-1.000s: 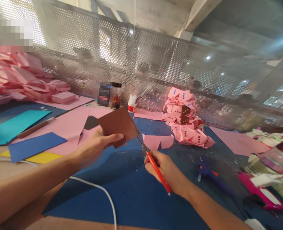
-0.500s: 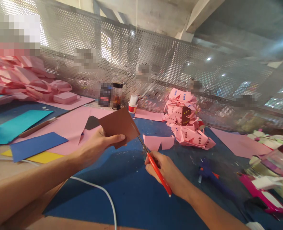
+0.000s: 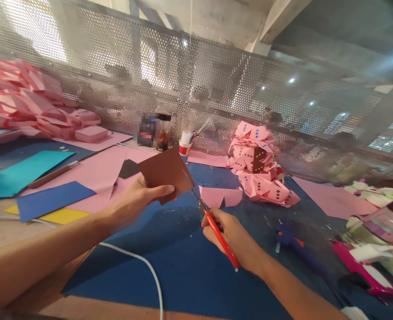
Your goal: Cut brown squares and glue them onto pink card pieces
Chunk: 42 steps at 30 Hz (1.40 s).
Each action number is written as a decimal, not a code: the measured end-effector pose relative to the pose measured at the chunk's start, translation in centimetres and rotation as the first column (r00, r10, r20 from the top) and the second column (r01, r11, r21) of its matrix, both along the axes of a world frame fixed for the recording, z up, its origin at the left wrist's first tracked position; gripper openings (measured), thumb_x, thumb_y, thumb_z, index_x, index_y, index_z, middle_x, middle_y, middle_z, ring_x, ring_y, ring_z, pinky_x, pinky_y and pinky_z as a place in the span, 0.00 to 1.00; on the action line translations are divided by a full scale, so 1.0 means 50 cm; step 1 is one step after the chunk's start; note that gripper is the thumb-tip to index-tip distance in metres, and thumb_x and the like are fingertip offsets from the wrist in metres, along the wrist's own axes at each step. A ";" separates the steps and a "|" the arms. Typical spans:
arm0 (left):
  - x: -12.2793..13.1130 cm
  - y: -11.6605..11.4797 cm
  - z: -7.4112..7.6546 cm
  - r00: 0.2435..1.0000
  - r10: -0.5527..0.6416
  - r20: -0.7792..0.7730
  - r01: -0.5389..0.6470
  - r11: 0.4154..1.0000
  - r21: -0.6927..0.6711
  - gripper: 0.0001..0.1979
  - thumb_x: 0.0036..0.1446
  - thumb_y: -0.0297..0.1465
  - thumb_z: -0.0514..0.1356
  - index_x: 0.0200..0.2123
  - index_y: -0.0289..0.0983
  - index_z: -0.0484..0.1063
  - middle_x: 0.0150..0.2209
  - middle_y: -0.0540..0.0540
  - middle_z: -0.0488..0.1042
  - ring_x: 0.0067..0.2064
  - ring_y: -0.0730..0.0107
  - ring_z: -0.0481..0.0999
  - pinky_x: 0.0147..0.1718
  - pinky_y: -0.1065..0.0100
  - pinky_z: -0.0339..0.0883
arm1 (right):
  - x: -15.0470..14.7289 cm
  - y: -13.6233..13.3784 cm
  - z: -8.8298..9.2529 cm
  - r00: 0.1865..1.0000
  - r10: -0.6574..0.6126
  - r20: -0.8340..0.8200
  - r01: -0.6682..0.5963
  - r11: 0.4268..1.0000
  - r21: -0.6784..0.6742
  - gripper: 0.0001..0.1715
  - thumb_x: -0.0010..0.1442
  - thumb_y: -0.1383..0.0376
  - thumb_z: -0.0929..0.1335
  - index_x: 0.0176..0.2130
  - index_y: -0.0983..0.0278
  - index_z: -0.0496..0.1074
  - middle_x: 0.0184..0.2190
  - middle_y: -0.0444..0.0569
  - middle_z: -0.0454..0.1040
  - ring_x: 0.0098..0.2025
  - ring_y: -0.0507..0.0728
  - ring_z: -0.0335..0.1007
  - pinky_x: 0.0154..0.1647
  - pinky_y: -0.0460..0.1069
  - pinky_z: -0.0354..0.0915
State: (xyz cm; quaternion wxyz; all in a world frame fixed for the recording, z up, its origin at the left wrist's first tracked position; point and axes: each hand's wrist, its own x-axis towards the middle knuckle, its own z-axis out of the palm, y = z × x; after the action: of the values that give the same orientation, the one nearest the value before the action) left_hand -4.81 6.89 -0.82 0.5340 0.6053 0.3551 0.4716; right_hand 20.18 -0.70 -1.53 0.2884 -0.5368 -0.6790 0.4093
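Observation:
My left hand [image 3: 149, 195] pinches a piece of brown card [image 3: 164, 171], thumb on the near face and fingers behind it. In my right hand [image 3: 228, 229] is a pair of scissors [image 3: 220, 238] with red handles. Their metal blades reach up to the card's right edge, one of them lying across its face near the corner. Just beyond my right hand, a cut pink paper piece [image 3: 219, 195] with a notch rests on the dark blue work surface [image 3: 183, 275].
Pink cut-outs with dots [image 3: 252, 160] are stacked behind. A blue glue gun [image 3: 292, 240] and a magenta object [image 3: 364, 271] lie at right. Coloured sheets, including a blue one [image 3: 54, 200], cover the left. A white cable [image 3: 143, 260] crosses in front; perforated metal screen [image 3: 216, 84] behind.
The view has shifted very slightly. Both hands, the brown card and the scissors keep nearly the same position.

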 end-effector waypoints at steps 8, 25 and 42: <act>0.001 0.001 0.000 1.000 0.012 -0.010 -0.012 1.000 0.003 0.09 0.54 0.35 0.68 0.30 0.36 0.75 0.27 0.47 0.77 0.29 0.69 0.72 0.28 0.69 0.65 | 0.000 -0.003 0.006 1.000 0.004 0.014 -0.004 1.000 0.000 0.01 0.60 0.67 0.64 0.35 0.62 0.67 0.21 0.38 0.64 0.21 0.47 0.56 0.21 0.43 0.52; 0.003 0.000 -0.001 1.000 0.020 0.003 -0.020 1.000 -0.023 0.10 0.53 0.35 0.69 0.30 0.36 0.75 0.27 0.47 0.77 0.29 0.68 0.73 0.28 0.69 0.66 | -0.001 -0.003 0.004 1.000 0.000 0.023 0.000 1.000 -0.003 0.02 0.60 0.67 0.64 0.34 0.62 0.67 0.22 0.39 0.67 0.21 0.48 0.59 0.21 0.44 0.53; 0.003 -0.001 0.003 1.000 0.003 0.031 -0.001 0.999 -0.046 0.10 0.53 0.35 0.69 0.32 0.36 0.74 0.27 0.49 0.76 0.29 0.70 0.73 0.29 0.69 0.66 | -0.002 -0.003 0.005 1.000 -0.011 0.026 0.011 1.000 0.004 0.02 0.59 0.68 0.64 0.33 0.62 0.66 0.23 0.39 0.67 0.22 0.48 0.59 0.24 0.44 0.55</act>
State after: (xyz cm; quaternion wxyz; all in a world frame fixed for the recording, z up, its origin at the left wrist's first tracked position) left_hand -4.66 6.82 -0.68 0.5528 0.5851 0.3580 0.4732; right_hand 20.08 -0.82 -1.30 0.2828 -0.5452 -0.6806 0.3996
